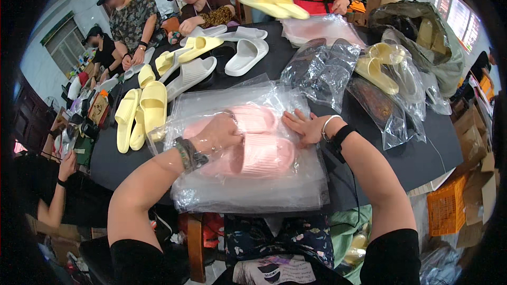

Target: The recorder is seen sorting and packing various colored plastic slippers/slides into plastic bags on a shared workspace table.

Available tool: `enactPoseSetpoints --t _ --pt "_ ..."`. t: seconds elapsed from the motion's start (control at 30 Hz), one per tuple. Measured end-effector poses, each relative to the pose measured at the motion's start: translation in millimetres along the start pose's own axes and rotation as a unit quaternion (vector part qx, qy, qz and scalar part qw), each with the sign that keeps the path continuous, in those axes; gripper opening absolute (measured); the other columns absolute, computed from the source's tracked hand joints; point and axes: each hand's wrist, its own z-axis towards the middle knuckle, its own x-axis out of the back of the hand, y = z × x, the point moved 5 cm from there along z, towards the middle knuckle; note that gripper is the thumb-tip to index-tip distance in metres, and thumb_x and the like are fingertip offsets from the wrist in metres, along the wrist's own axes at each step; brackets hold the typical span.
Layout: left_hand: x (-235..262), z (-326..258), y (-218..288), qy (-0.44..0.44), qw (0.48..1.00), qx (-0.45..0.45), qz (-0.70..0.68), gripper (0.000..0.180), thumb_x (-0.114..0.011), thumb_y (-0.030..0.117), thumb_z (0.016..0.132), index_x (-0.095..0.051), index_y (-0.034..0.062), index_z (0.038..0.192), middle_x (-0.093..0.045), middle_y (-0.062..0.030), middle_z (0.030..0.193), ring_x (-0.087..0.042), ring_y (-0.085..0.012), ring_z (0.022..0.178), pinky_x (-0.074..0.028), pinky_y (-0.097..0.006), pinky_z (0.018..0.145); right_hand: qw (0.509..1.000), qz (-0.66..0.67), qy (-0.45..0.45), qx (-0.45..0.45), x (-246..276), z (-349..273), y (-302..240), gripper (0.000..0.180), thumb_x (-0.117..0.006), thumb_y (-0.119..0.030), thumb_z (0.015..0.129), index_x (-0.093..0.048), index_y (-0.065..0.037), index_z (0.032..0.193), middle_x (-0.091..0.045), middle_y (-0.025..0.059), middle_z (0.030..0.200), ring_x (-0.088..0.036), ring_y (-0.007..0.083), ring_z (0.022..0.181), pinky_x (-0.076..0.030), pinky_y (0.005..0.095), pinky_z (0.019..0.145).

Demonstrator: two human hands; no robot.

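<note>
A pair of pink ribbed slippers (266, 154) lies in a clear plastic bag (301, 179), on top of a stack of such bags on the black table (417, 142). My left hand (219, 133) reaches inside the bag, and its plastic film covers my wrist. The fingers are curled at the slippers and hold them, with the fingertips partly hidden. My right hand (306, 127) rests on the bag just right of the slippers. Its fingers are spread and hold nothing.
Yellow slippers (154, 104) and white slippers (246, 57) lie at the far left. Bagged slippers (323, 68) sit at the far right, near a large sack (449, 47). Across the table, a person in red holds yellow slippers (273, 4). An orange crate (445, 211) stands low right.
</note>
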Motion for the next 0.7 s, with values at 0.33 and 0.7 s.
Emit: enactPoseSetpoints --t 0.33,0.7 --pt "115 -168 -32 0.018 0.966 0.255 0.028 0.041 -0.061 0.018 0.075 -0.062 0.0004 0.111 -0.063 -0.0236 0.109 -0.059 -0.0376 0.104 -0.047 -0.041 0.090 1.000 0.007 0.017 0.019 0 3 -1 0.106 -0.065 -0.042 0.078 0.005 -0.017 0.154 0.006 0.0052 0.161 0.005 0.0328 0.148 -0.012 0.0590 0.114" --pt "268 -221 14 0.157 0.843 0.378 0.350 0.027 -0.066 0.016 0.069 -0.058 -0.0100 0.072 -0.059 -0.0289 0.077 -0.060 -0.0426 0.076 -0.047 -0.047 0.069 0.960 -0.066 0.273 -0.004 10 -43 -66 0.078 -0.062 -0.042 0.087 -0.029 -0.003 0.146 -0.023 0.0198 0.154 -0.014 0.0416 0.144 -0.023 0.0584 0.112"
